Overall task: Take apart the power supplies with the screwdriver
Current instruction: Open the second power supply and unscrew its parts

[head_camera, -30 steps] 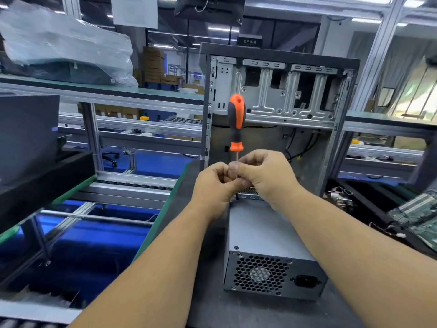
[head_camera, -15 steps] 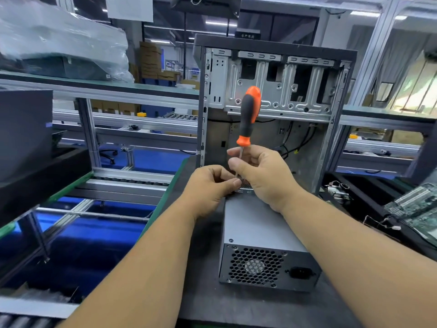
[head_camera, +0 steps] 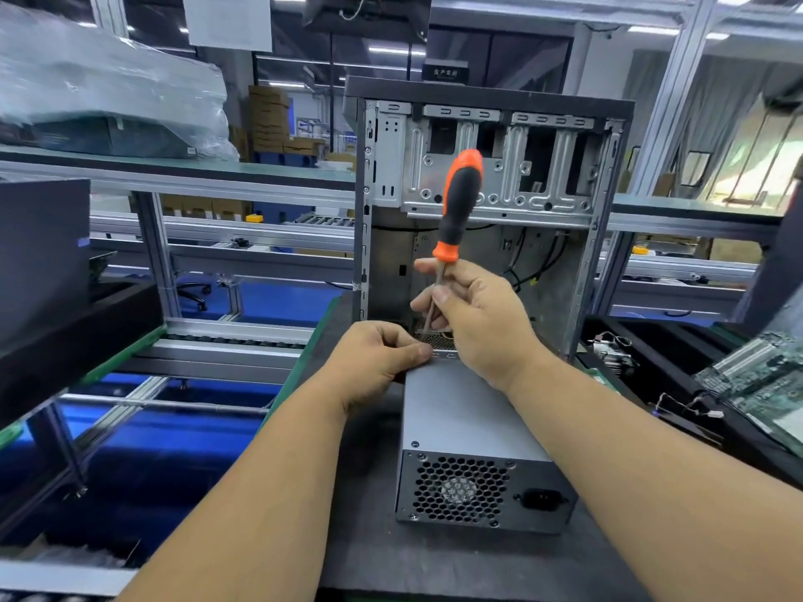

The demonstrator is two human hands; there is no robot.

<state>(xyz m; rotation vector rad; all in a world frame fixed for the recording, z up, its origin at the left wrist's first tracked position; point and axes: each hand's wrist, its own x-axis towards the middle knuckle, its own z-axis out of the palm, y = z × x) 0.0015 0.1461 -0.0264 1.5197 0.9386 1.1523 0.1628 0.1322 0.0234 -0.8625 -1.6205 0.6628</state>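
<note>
Power supply (head_camera: 469,410), a grey metal box, lies on the dark table (head_camera: 434,562) with its fan grille facing near. At its far end the right hand (head_camera: 476,323) grips the screwdriver (head_camera: 456,210) by the shaft, handle tilted up and right; the tip is hidden. The left hand (head_camera: 378,362) pinches something small at the far top edge; what it is, I cannot tell. A slipping tip could strip a screw, or a loose screw could drop off the table's left edge. The open computer case (head_camera: 491,167) stands close behind, leaving little room far; near and right is freer.
</note>
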